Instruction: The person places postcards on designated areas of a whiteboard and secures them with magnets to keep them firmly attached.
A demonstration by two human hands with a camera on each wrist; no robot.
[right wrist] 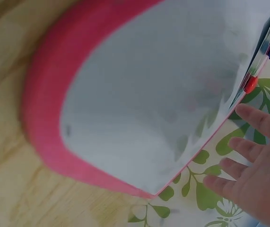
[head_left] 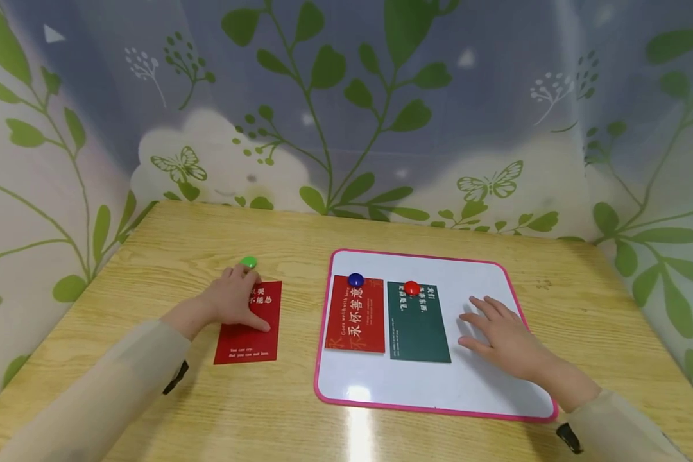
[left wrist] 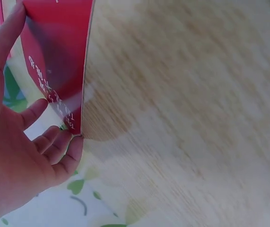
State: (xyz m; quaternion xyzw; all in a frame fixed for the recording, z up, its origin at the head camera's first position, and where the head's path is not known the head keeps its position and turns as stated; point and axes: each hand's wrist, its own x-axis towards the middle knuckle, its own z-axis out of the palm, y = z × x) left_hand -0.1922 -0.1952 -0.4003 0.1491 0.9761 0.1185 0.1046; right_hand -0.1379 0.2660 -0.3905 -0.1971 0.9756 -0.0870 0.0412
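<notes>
In the head view my left hand (head_left: 235,298) is over a red card (head_left: 247,343) with white lettering, which lies on the table at left. Its thumb is spread across the card, and the other fingers reach the card's far edge, beside a green round magnet (head_left: 249,262). The left wrist view shows the fingertips at a corner of the card (left wrist: 61,47). My right hand (head_left: 504,333) hovers over the right part of a pink-rimmed whiteboard (head_left: 479,391), fingers spread, holding nothing. On the board are another red card (head_left: 355,327) and a dark green card (head_left: 418,333).
A blue magnet (head_left: 355,280) sits on the board's red card, and a red magnet (head_left: 412,288) on the green one. The wooden table (head_left: 254,410) meets a leaf-patterned cloth (head_left: 346,128) behind and at both sides.
</notes>
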